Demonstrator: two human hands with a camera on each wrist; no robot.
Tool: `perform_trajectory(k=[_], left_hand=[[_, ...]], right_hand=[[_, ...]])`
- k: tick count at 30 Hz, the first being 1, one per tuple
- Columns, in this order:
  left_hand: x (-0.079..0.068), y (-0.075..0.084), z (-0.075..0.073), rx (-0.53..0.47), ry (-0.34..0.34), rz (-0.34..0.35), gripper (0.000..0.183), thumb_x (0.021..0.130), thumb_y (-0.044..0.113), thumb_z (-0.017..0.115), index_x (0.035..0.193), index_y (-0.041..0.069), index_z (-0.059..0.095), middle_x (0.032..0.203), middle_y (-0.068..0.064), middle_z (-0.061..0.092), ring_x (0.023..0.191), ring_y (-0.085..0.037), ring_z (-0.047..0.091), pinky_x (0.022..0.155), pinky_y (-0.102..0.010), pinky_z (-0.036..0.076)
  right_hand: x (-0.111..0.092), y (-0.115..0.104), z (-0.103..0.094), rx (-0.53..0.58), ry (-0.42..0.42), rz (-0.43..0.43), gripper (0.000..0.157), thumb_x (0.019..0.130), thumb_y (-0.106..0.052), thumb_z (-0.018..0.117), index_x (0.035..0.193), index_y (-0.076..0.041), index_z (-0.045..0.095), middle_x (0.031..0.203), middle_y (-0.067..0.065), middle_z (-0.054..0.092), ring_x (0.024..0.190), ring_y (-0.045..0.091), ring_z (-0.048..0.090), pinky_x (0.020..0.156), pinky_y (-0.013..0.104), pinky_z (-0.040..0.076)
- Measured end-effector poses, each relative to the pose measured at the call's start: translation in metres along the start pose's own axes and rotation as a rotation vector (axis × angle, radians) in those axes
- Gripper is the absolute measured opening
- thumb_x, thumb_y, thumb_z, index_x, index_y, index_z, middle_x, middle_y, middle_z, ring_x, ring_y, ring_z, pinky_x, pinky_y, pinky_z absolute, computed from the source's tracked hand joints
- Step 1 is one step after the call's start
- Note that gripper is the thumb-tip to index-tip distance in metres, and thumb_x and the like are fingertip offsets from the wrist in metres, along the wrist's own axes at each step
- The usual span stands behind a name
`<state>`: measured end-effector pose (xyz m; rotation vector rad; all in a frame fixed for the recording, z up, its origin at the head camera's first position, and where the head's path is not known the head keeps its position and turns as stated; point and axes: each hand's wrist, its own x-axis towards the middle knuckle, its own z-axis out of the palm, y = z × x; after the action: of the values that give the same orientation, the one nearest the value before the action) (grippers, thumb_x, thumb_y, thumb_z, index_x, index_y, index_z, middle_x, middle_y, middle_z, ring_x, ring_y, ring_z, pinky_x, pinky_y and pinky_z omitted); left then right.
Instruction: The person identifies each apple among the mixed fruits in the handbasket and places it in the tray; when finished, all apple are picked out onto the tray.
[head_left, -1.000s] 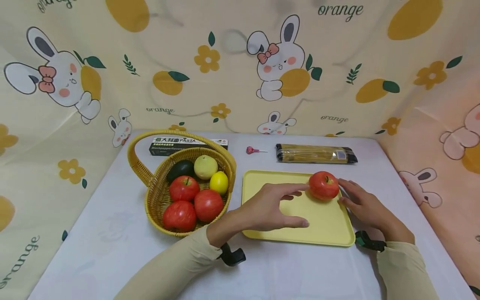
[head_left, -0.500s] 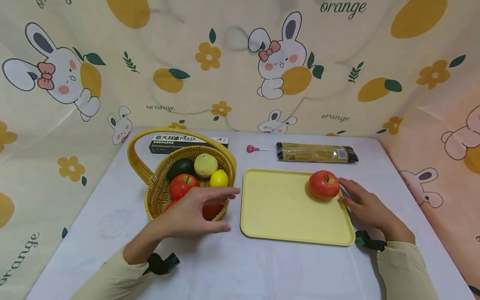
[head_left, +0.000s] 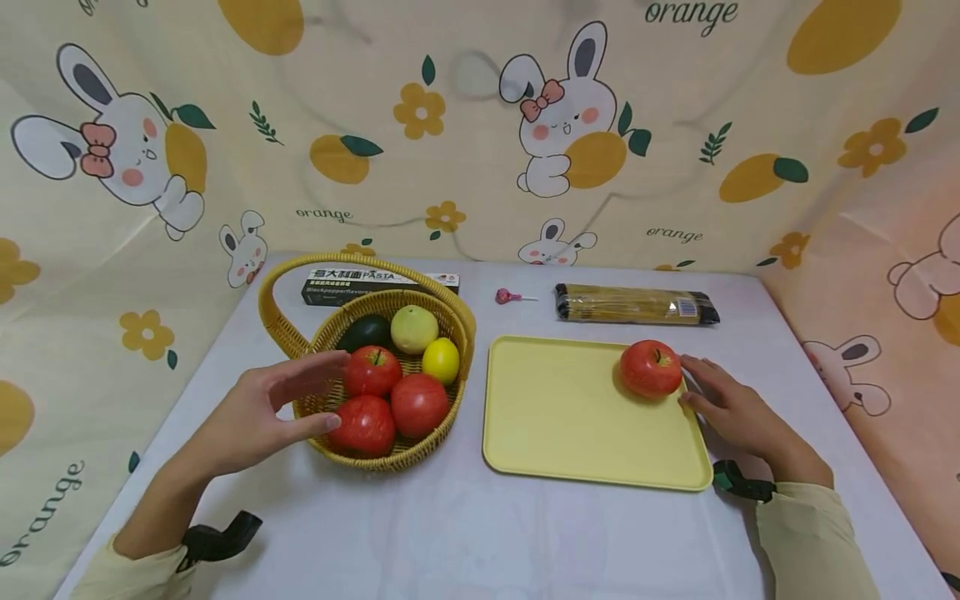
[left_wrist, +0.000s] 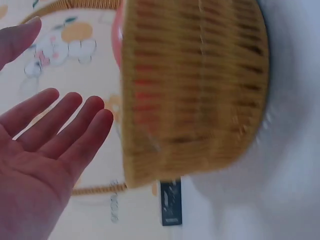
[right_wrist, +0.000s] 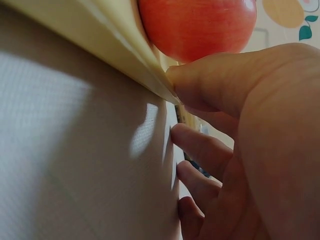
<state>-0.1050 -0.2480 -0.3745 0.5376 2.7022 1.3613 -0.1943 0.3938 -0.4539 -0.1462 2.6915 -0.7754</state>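
My left hand [head_left: 251,417] is at the left side of the wicker basket [head_left: 397,457], thumb and fingers spread, holding nothing. The left wrist view shows its palm [left_wrist: 35,175] and straight fingers beside the basket's woven side [left_wrist: 200,90]. Inside the basket lie several red apples [head_left: 420,406], a yellow lemon [head_left: 441,361], a pale green round fruit [head_left: 414,330] and a dark green avocado-like fruit [head_left: 365,332]. My right hand [head_left: 738,414] rests at the right edge of the yellow tray [head_left: 570,417], thumb touching its rim, beside one red apple [head_left: 650,368] on the tray.
Behind the basket lies a black pasta box [head_left: 322,292]. A wrapped lollipop [head_left: 506,296] and a pack of dry spaghetti [head_left: 637,305] lie along the back of the white table. A printed cloth [head_left: 450,167] encloses the back and sides.
My left hand has moved left from over the tray, passing in front of the basket to its left side. My right hand and the apple on the tray have stayed put.
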Motion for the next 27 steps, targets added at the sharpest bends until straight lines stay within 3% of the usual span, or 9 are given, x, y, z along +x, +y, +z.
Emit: perform_trajectory(k=[5,9,13,20,27], left_hand=[[0.005,-0.013,-0.004,0.026,0.042,-0.022,0.069,0.096,0.022,0.087,0.158,0.009,0.058,0.154,-0.015,0.065,0.131,-0.037,0.07,0.106,-0.015,0.053],[0.015,-0.02,0.001,0.048,0.032,-0.039,0.072,0.096,0.024,0.087,0.158,0.004,0.055,0.155,-0.019,0.063,0.134,-0.042,0.069,0.108,-0.036,0.059],[0.028,-0.018,0.008,0.122,0.004,-0.094,0.072,0.097,0.025,0.086,0.157,-0.001,0.054,0.153,-0.023,0.064,0.134,-0.044,0.068,0.107,-0.057,0.058],[0.05,-0.009,0.02,0.251,-0.036,-0.249,0.076,0.097,0.035,0.083,0.155,-0.004,0.055,0.14,-0.028,0.069,0.123,-0.042,0.068,0.097,-0.059,0.064],[0.059,-0.009,0.021,0.256,-0.021,-0.254,0.075,0.093,0.038,0.086,0.152,-0.002,0.06,0.135,-0.028,0.071,0.122,-0.043,0.065,0.098,-0.061,0.062]], right_hand=[[0.0,0.001,0.001,0.007,0.004,0.004,0.082,0.111,-0.046,0.062,0.175,-0.013,0.024,0.177,0.034,0.017,0.163,0.062,0.007,0.115,0.089,0.023],[0.0,0.002,0.003,0.01,0.004,0.007,0.083,0.11,-0.046,0.063,0.175,-0.013,0.024,0.177,0.034,0.018,0.163,0.061,0.006,0.116,0.089,0.022],[0.0,0.001,0.003,0.013,0.001,0.01,0.083,0.11,-0.046,0.063,0.175,-0.013,0.023,0.177,0.034,0.017,0.163,0.061,0.005,0.115,0.089,0.022],[-0.001,0.001,0.002,0.005,0.008,0.002,0.082,0.11,-0.046,0.062,0.175,-0.013,0.024,0.177,0.035,0.018,0.162,0.062,0.007,0.114,0.09,0.022],[-0.001,0.002,0.001,-0.013,0.017,0.0,0.081,0.111,-0.048,0.06,0.175,-0.013,0.024,0.177,0.033,0.017,0.163,0.061,0.007,0.115,0.09,0.021]])
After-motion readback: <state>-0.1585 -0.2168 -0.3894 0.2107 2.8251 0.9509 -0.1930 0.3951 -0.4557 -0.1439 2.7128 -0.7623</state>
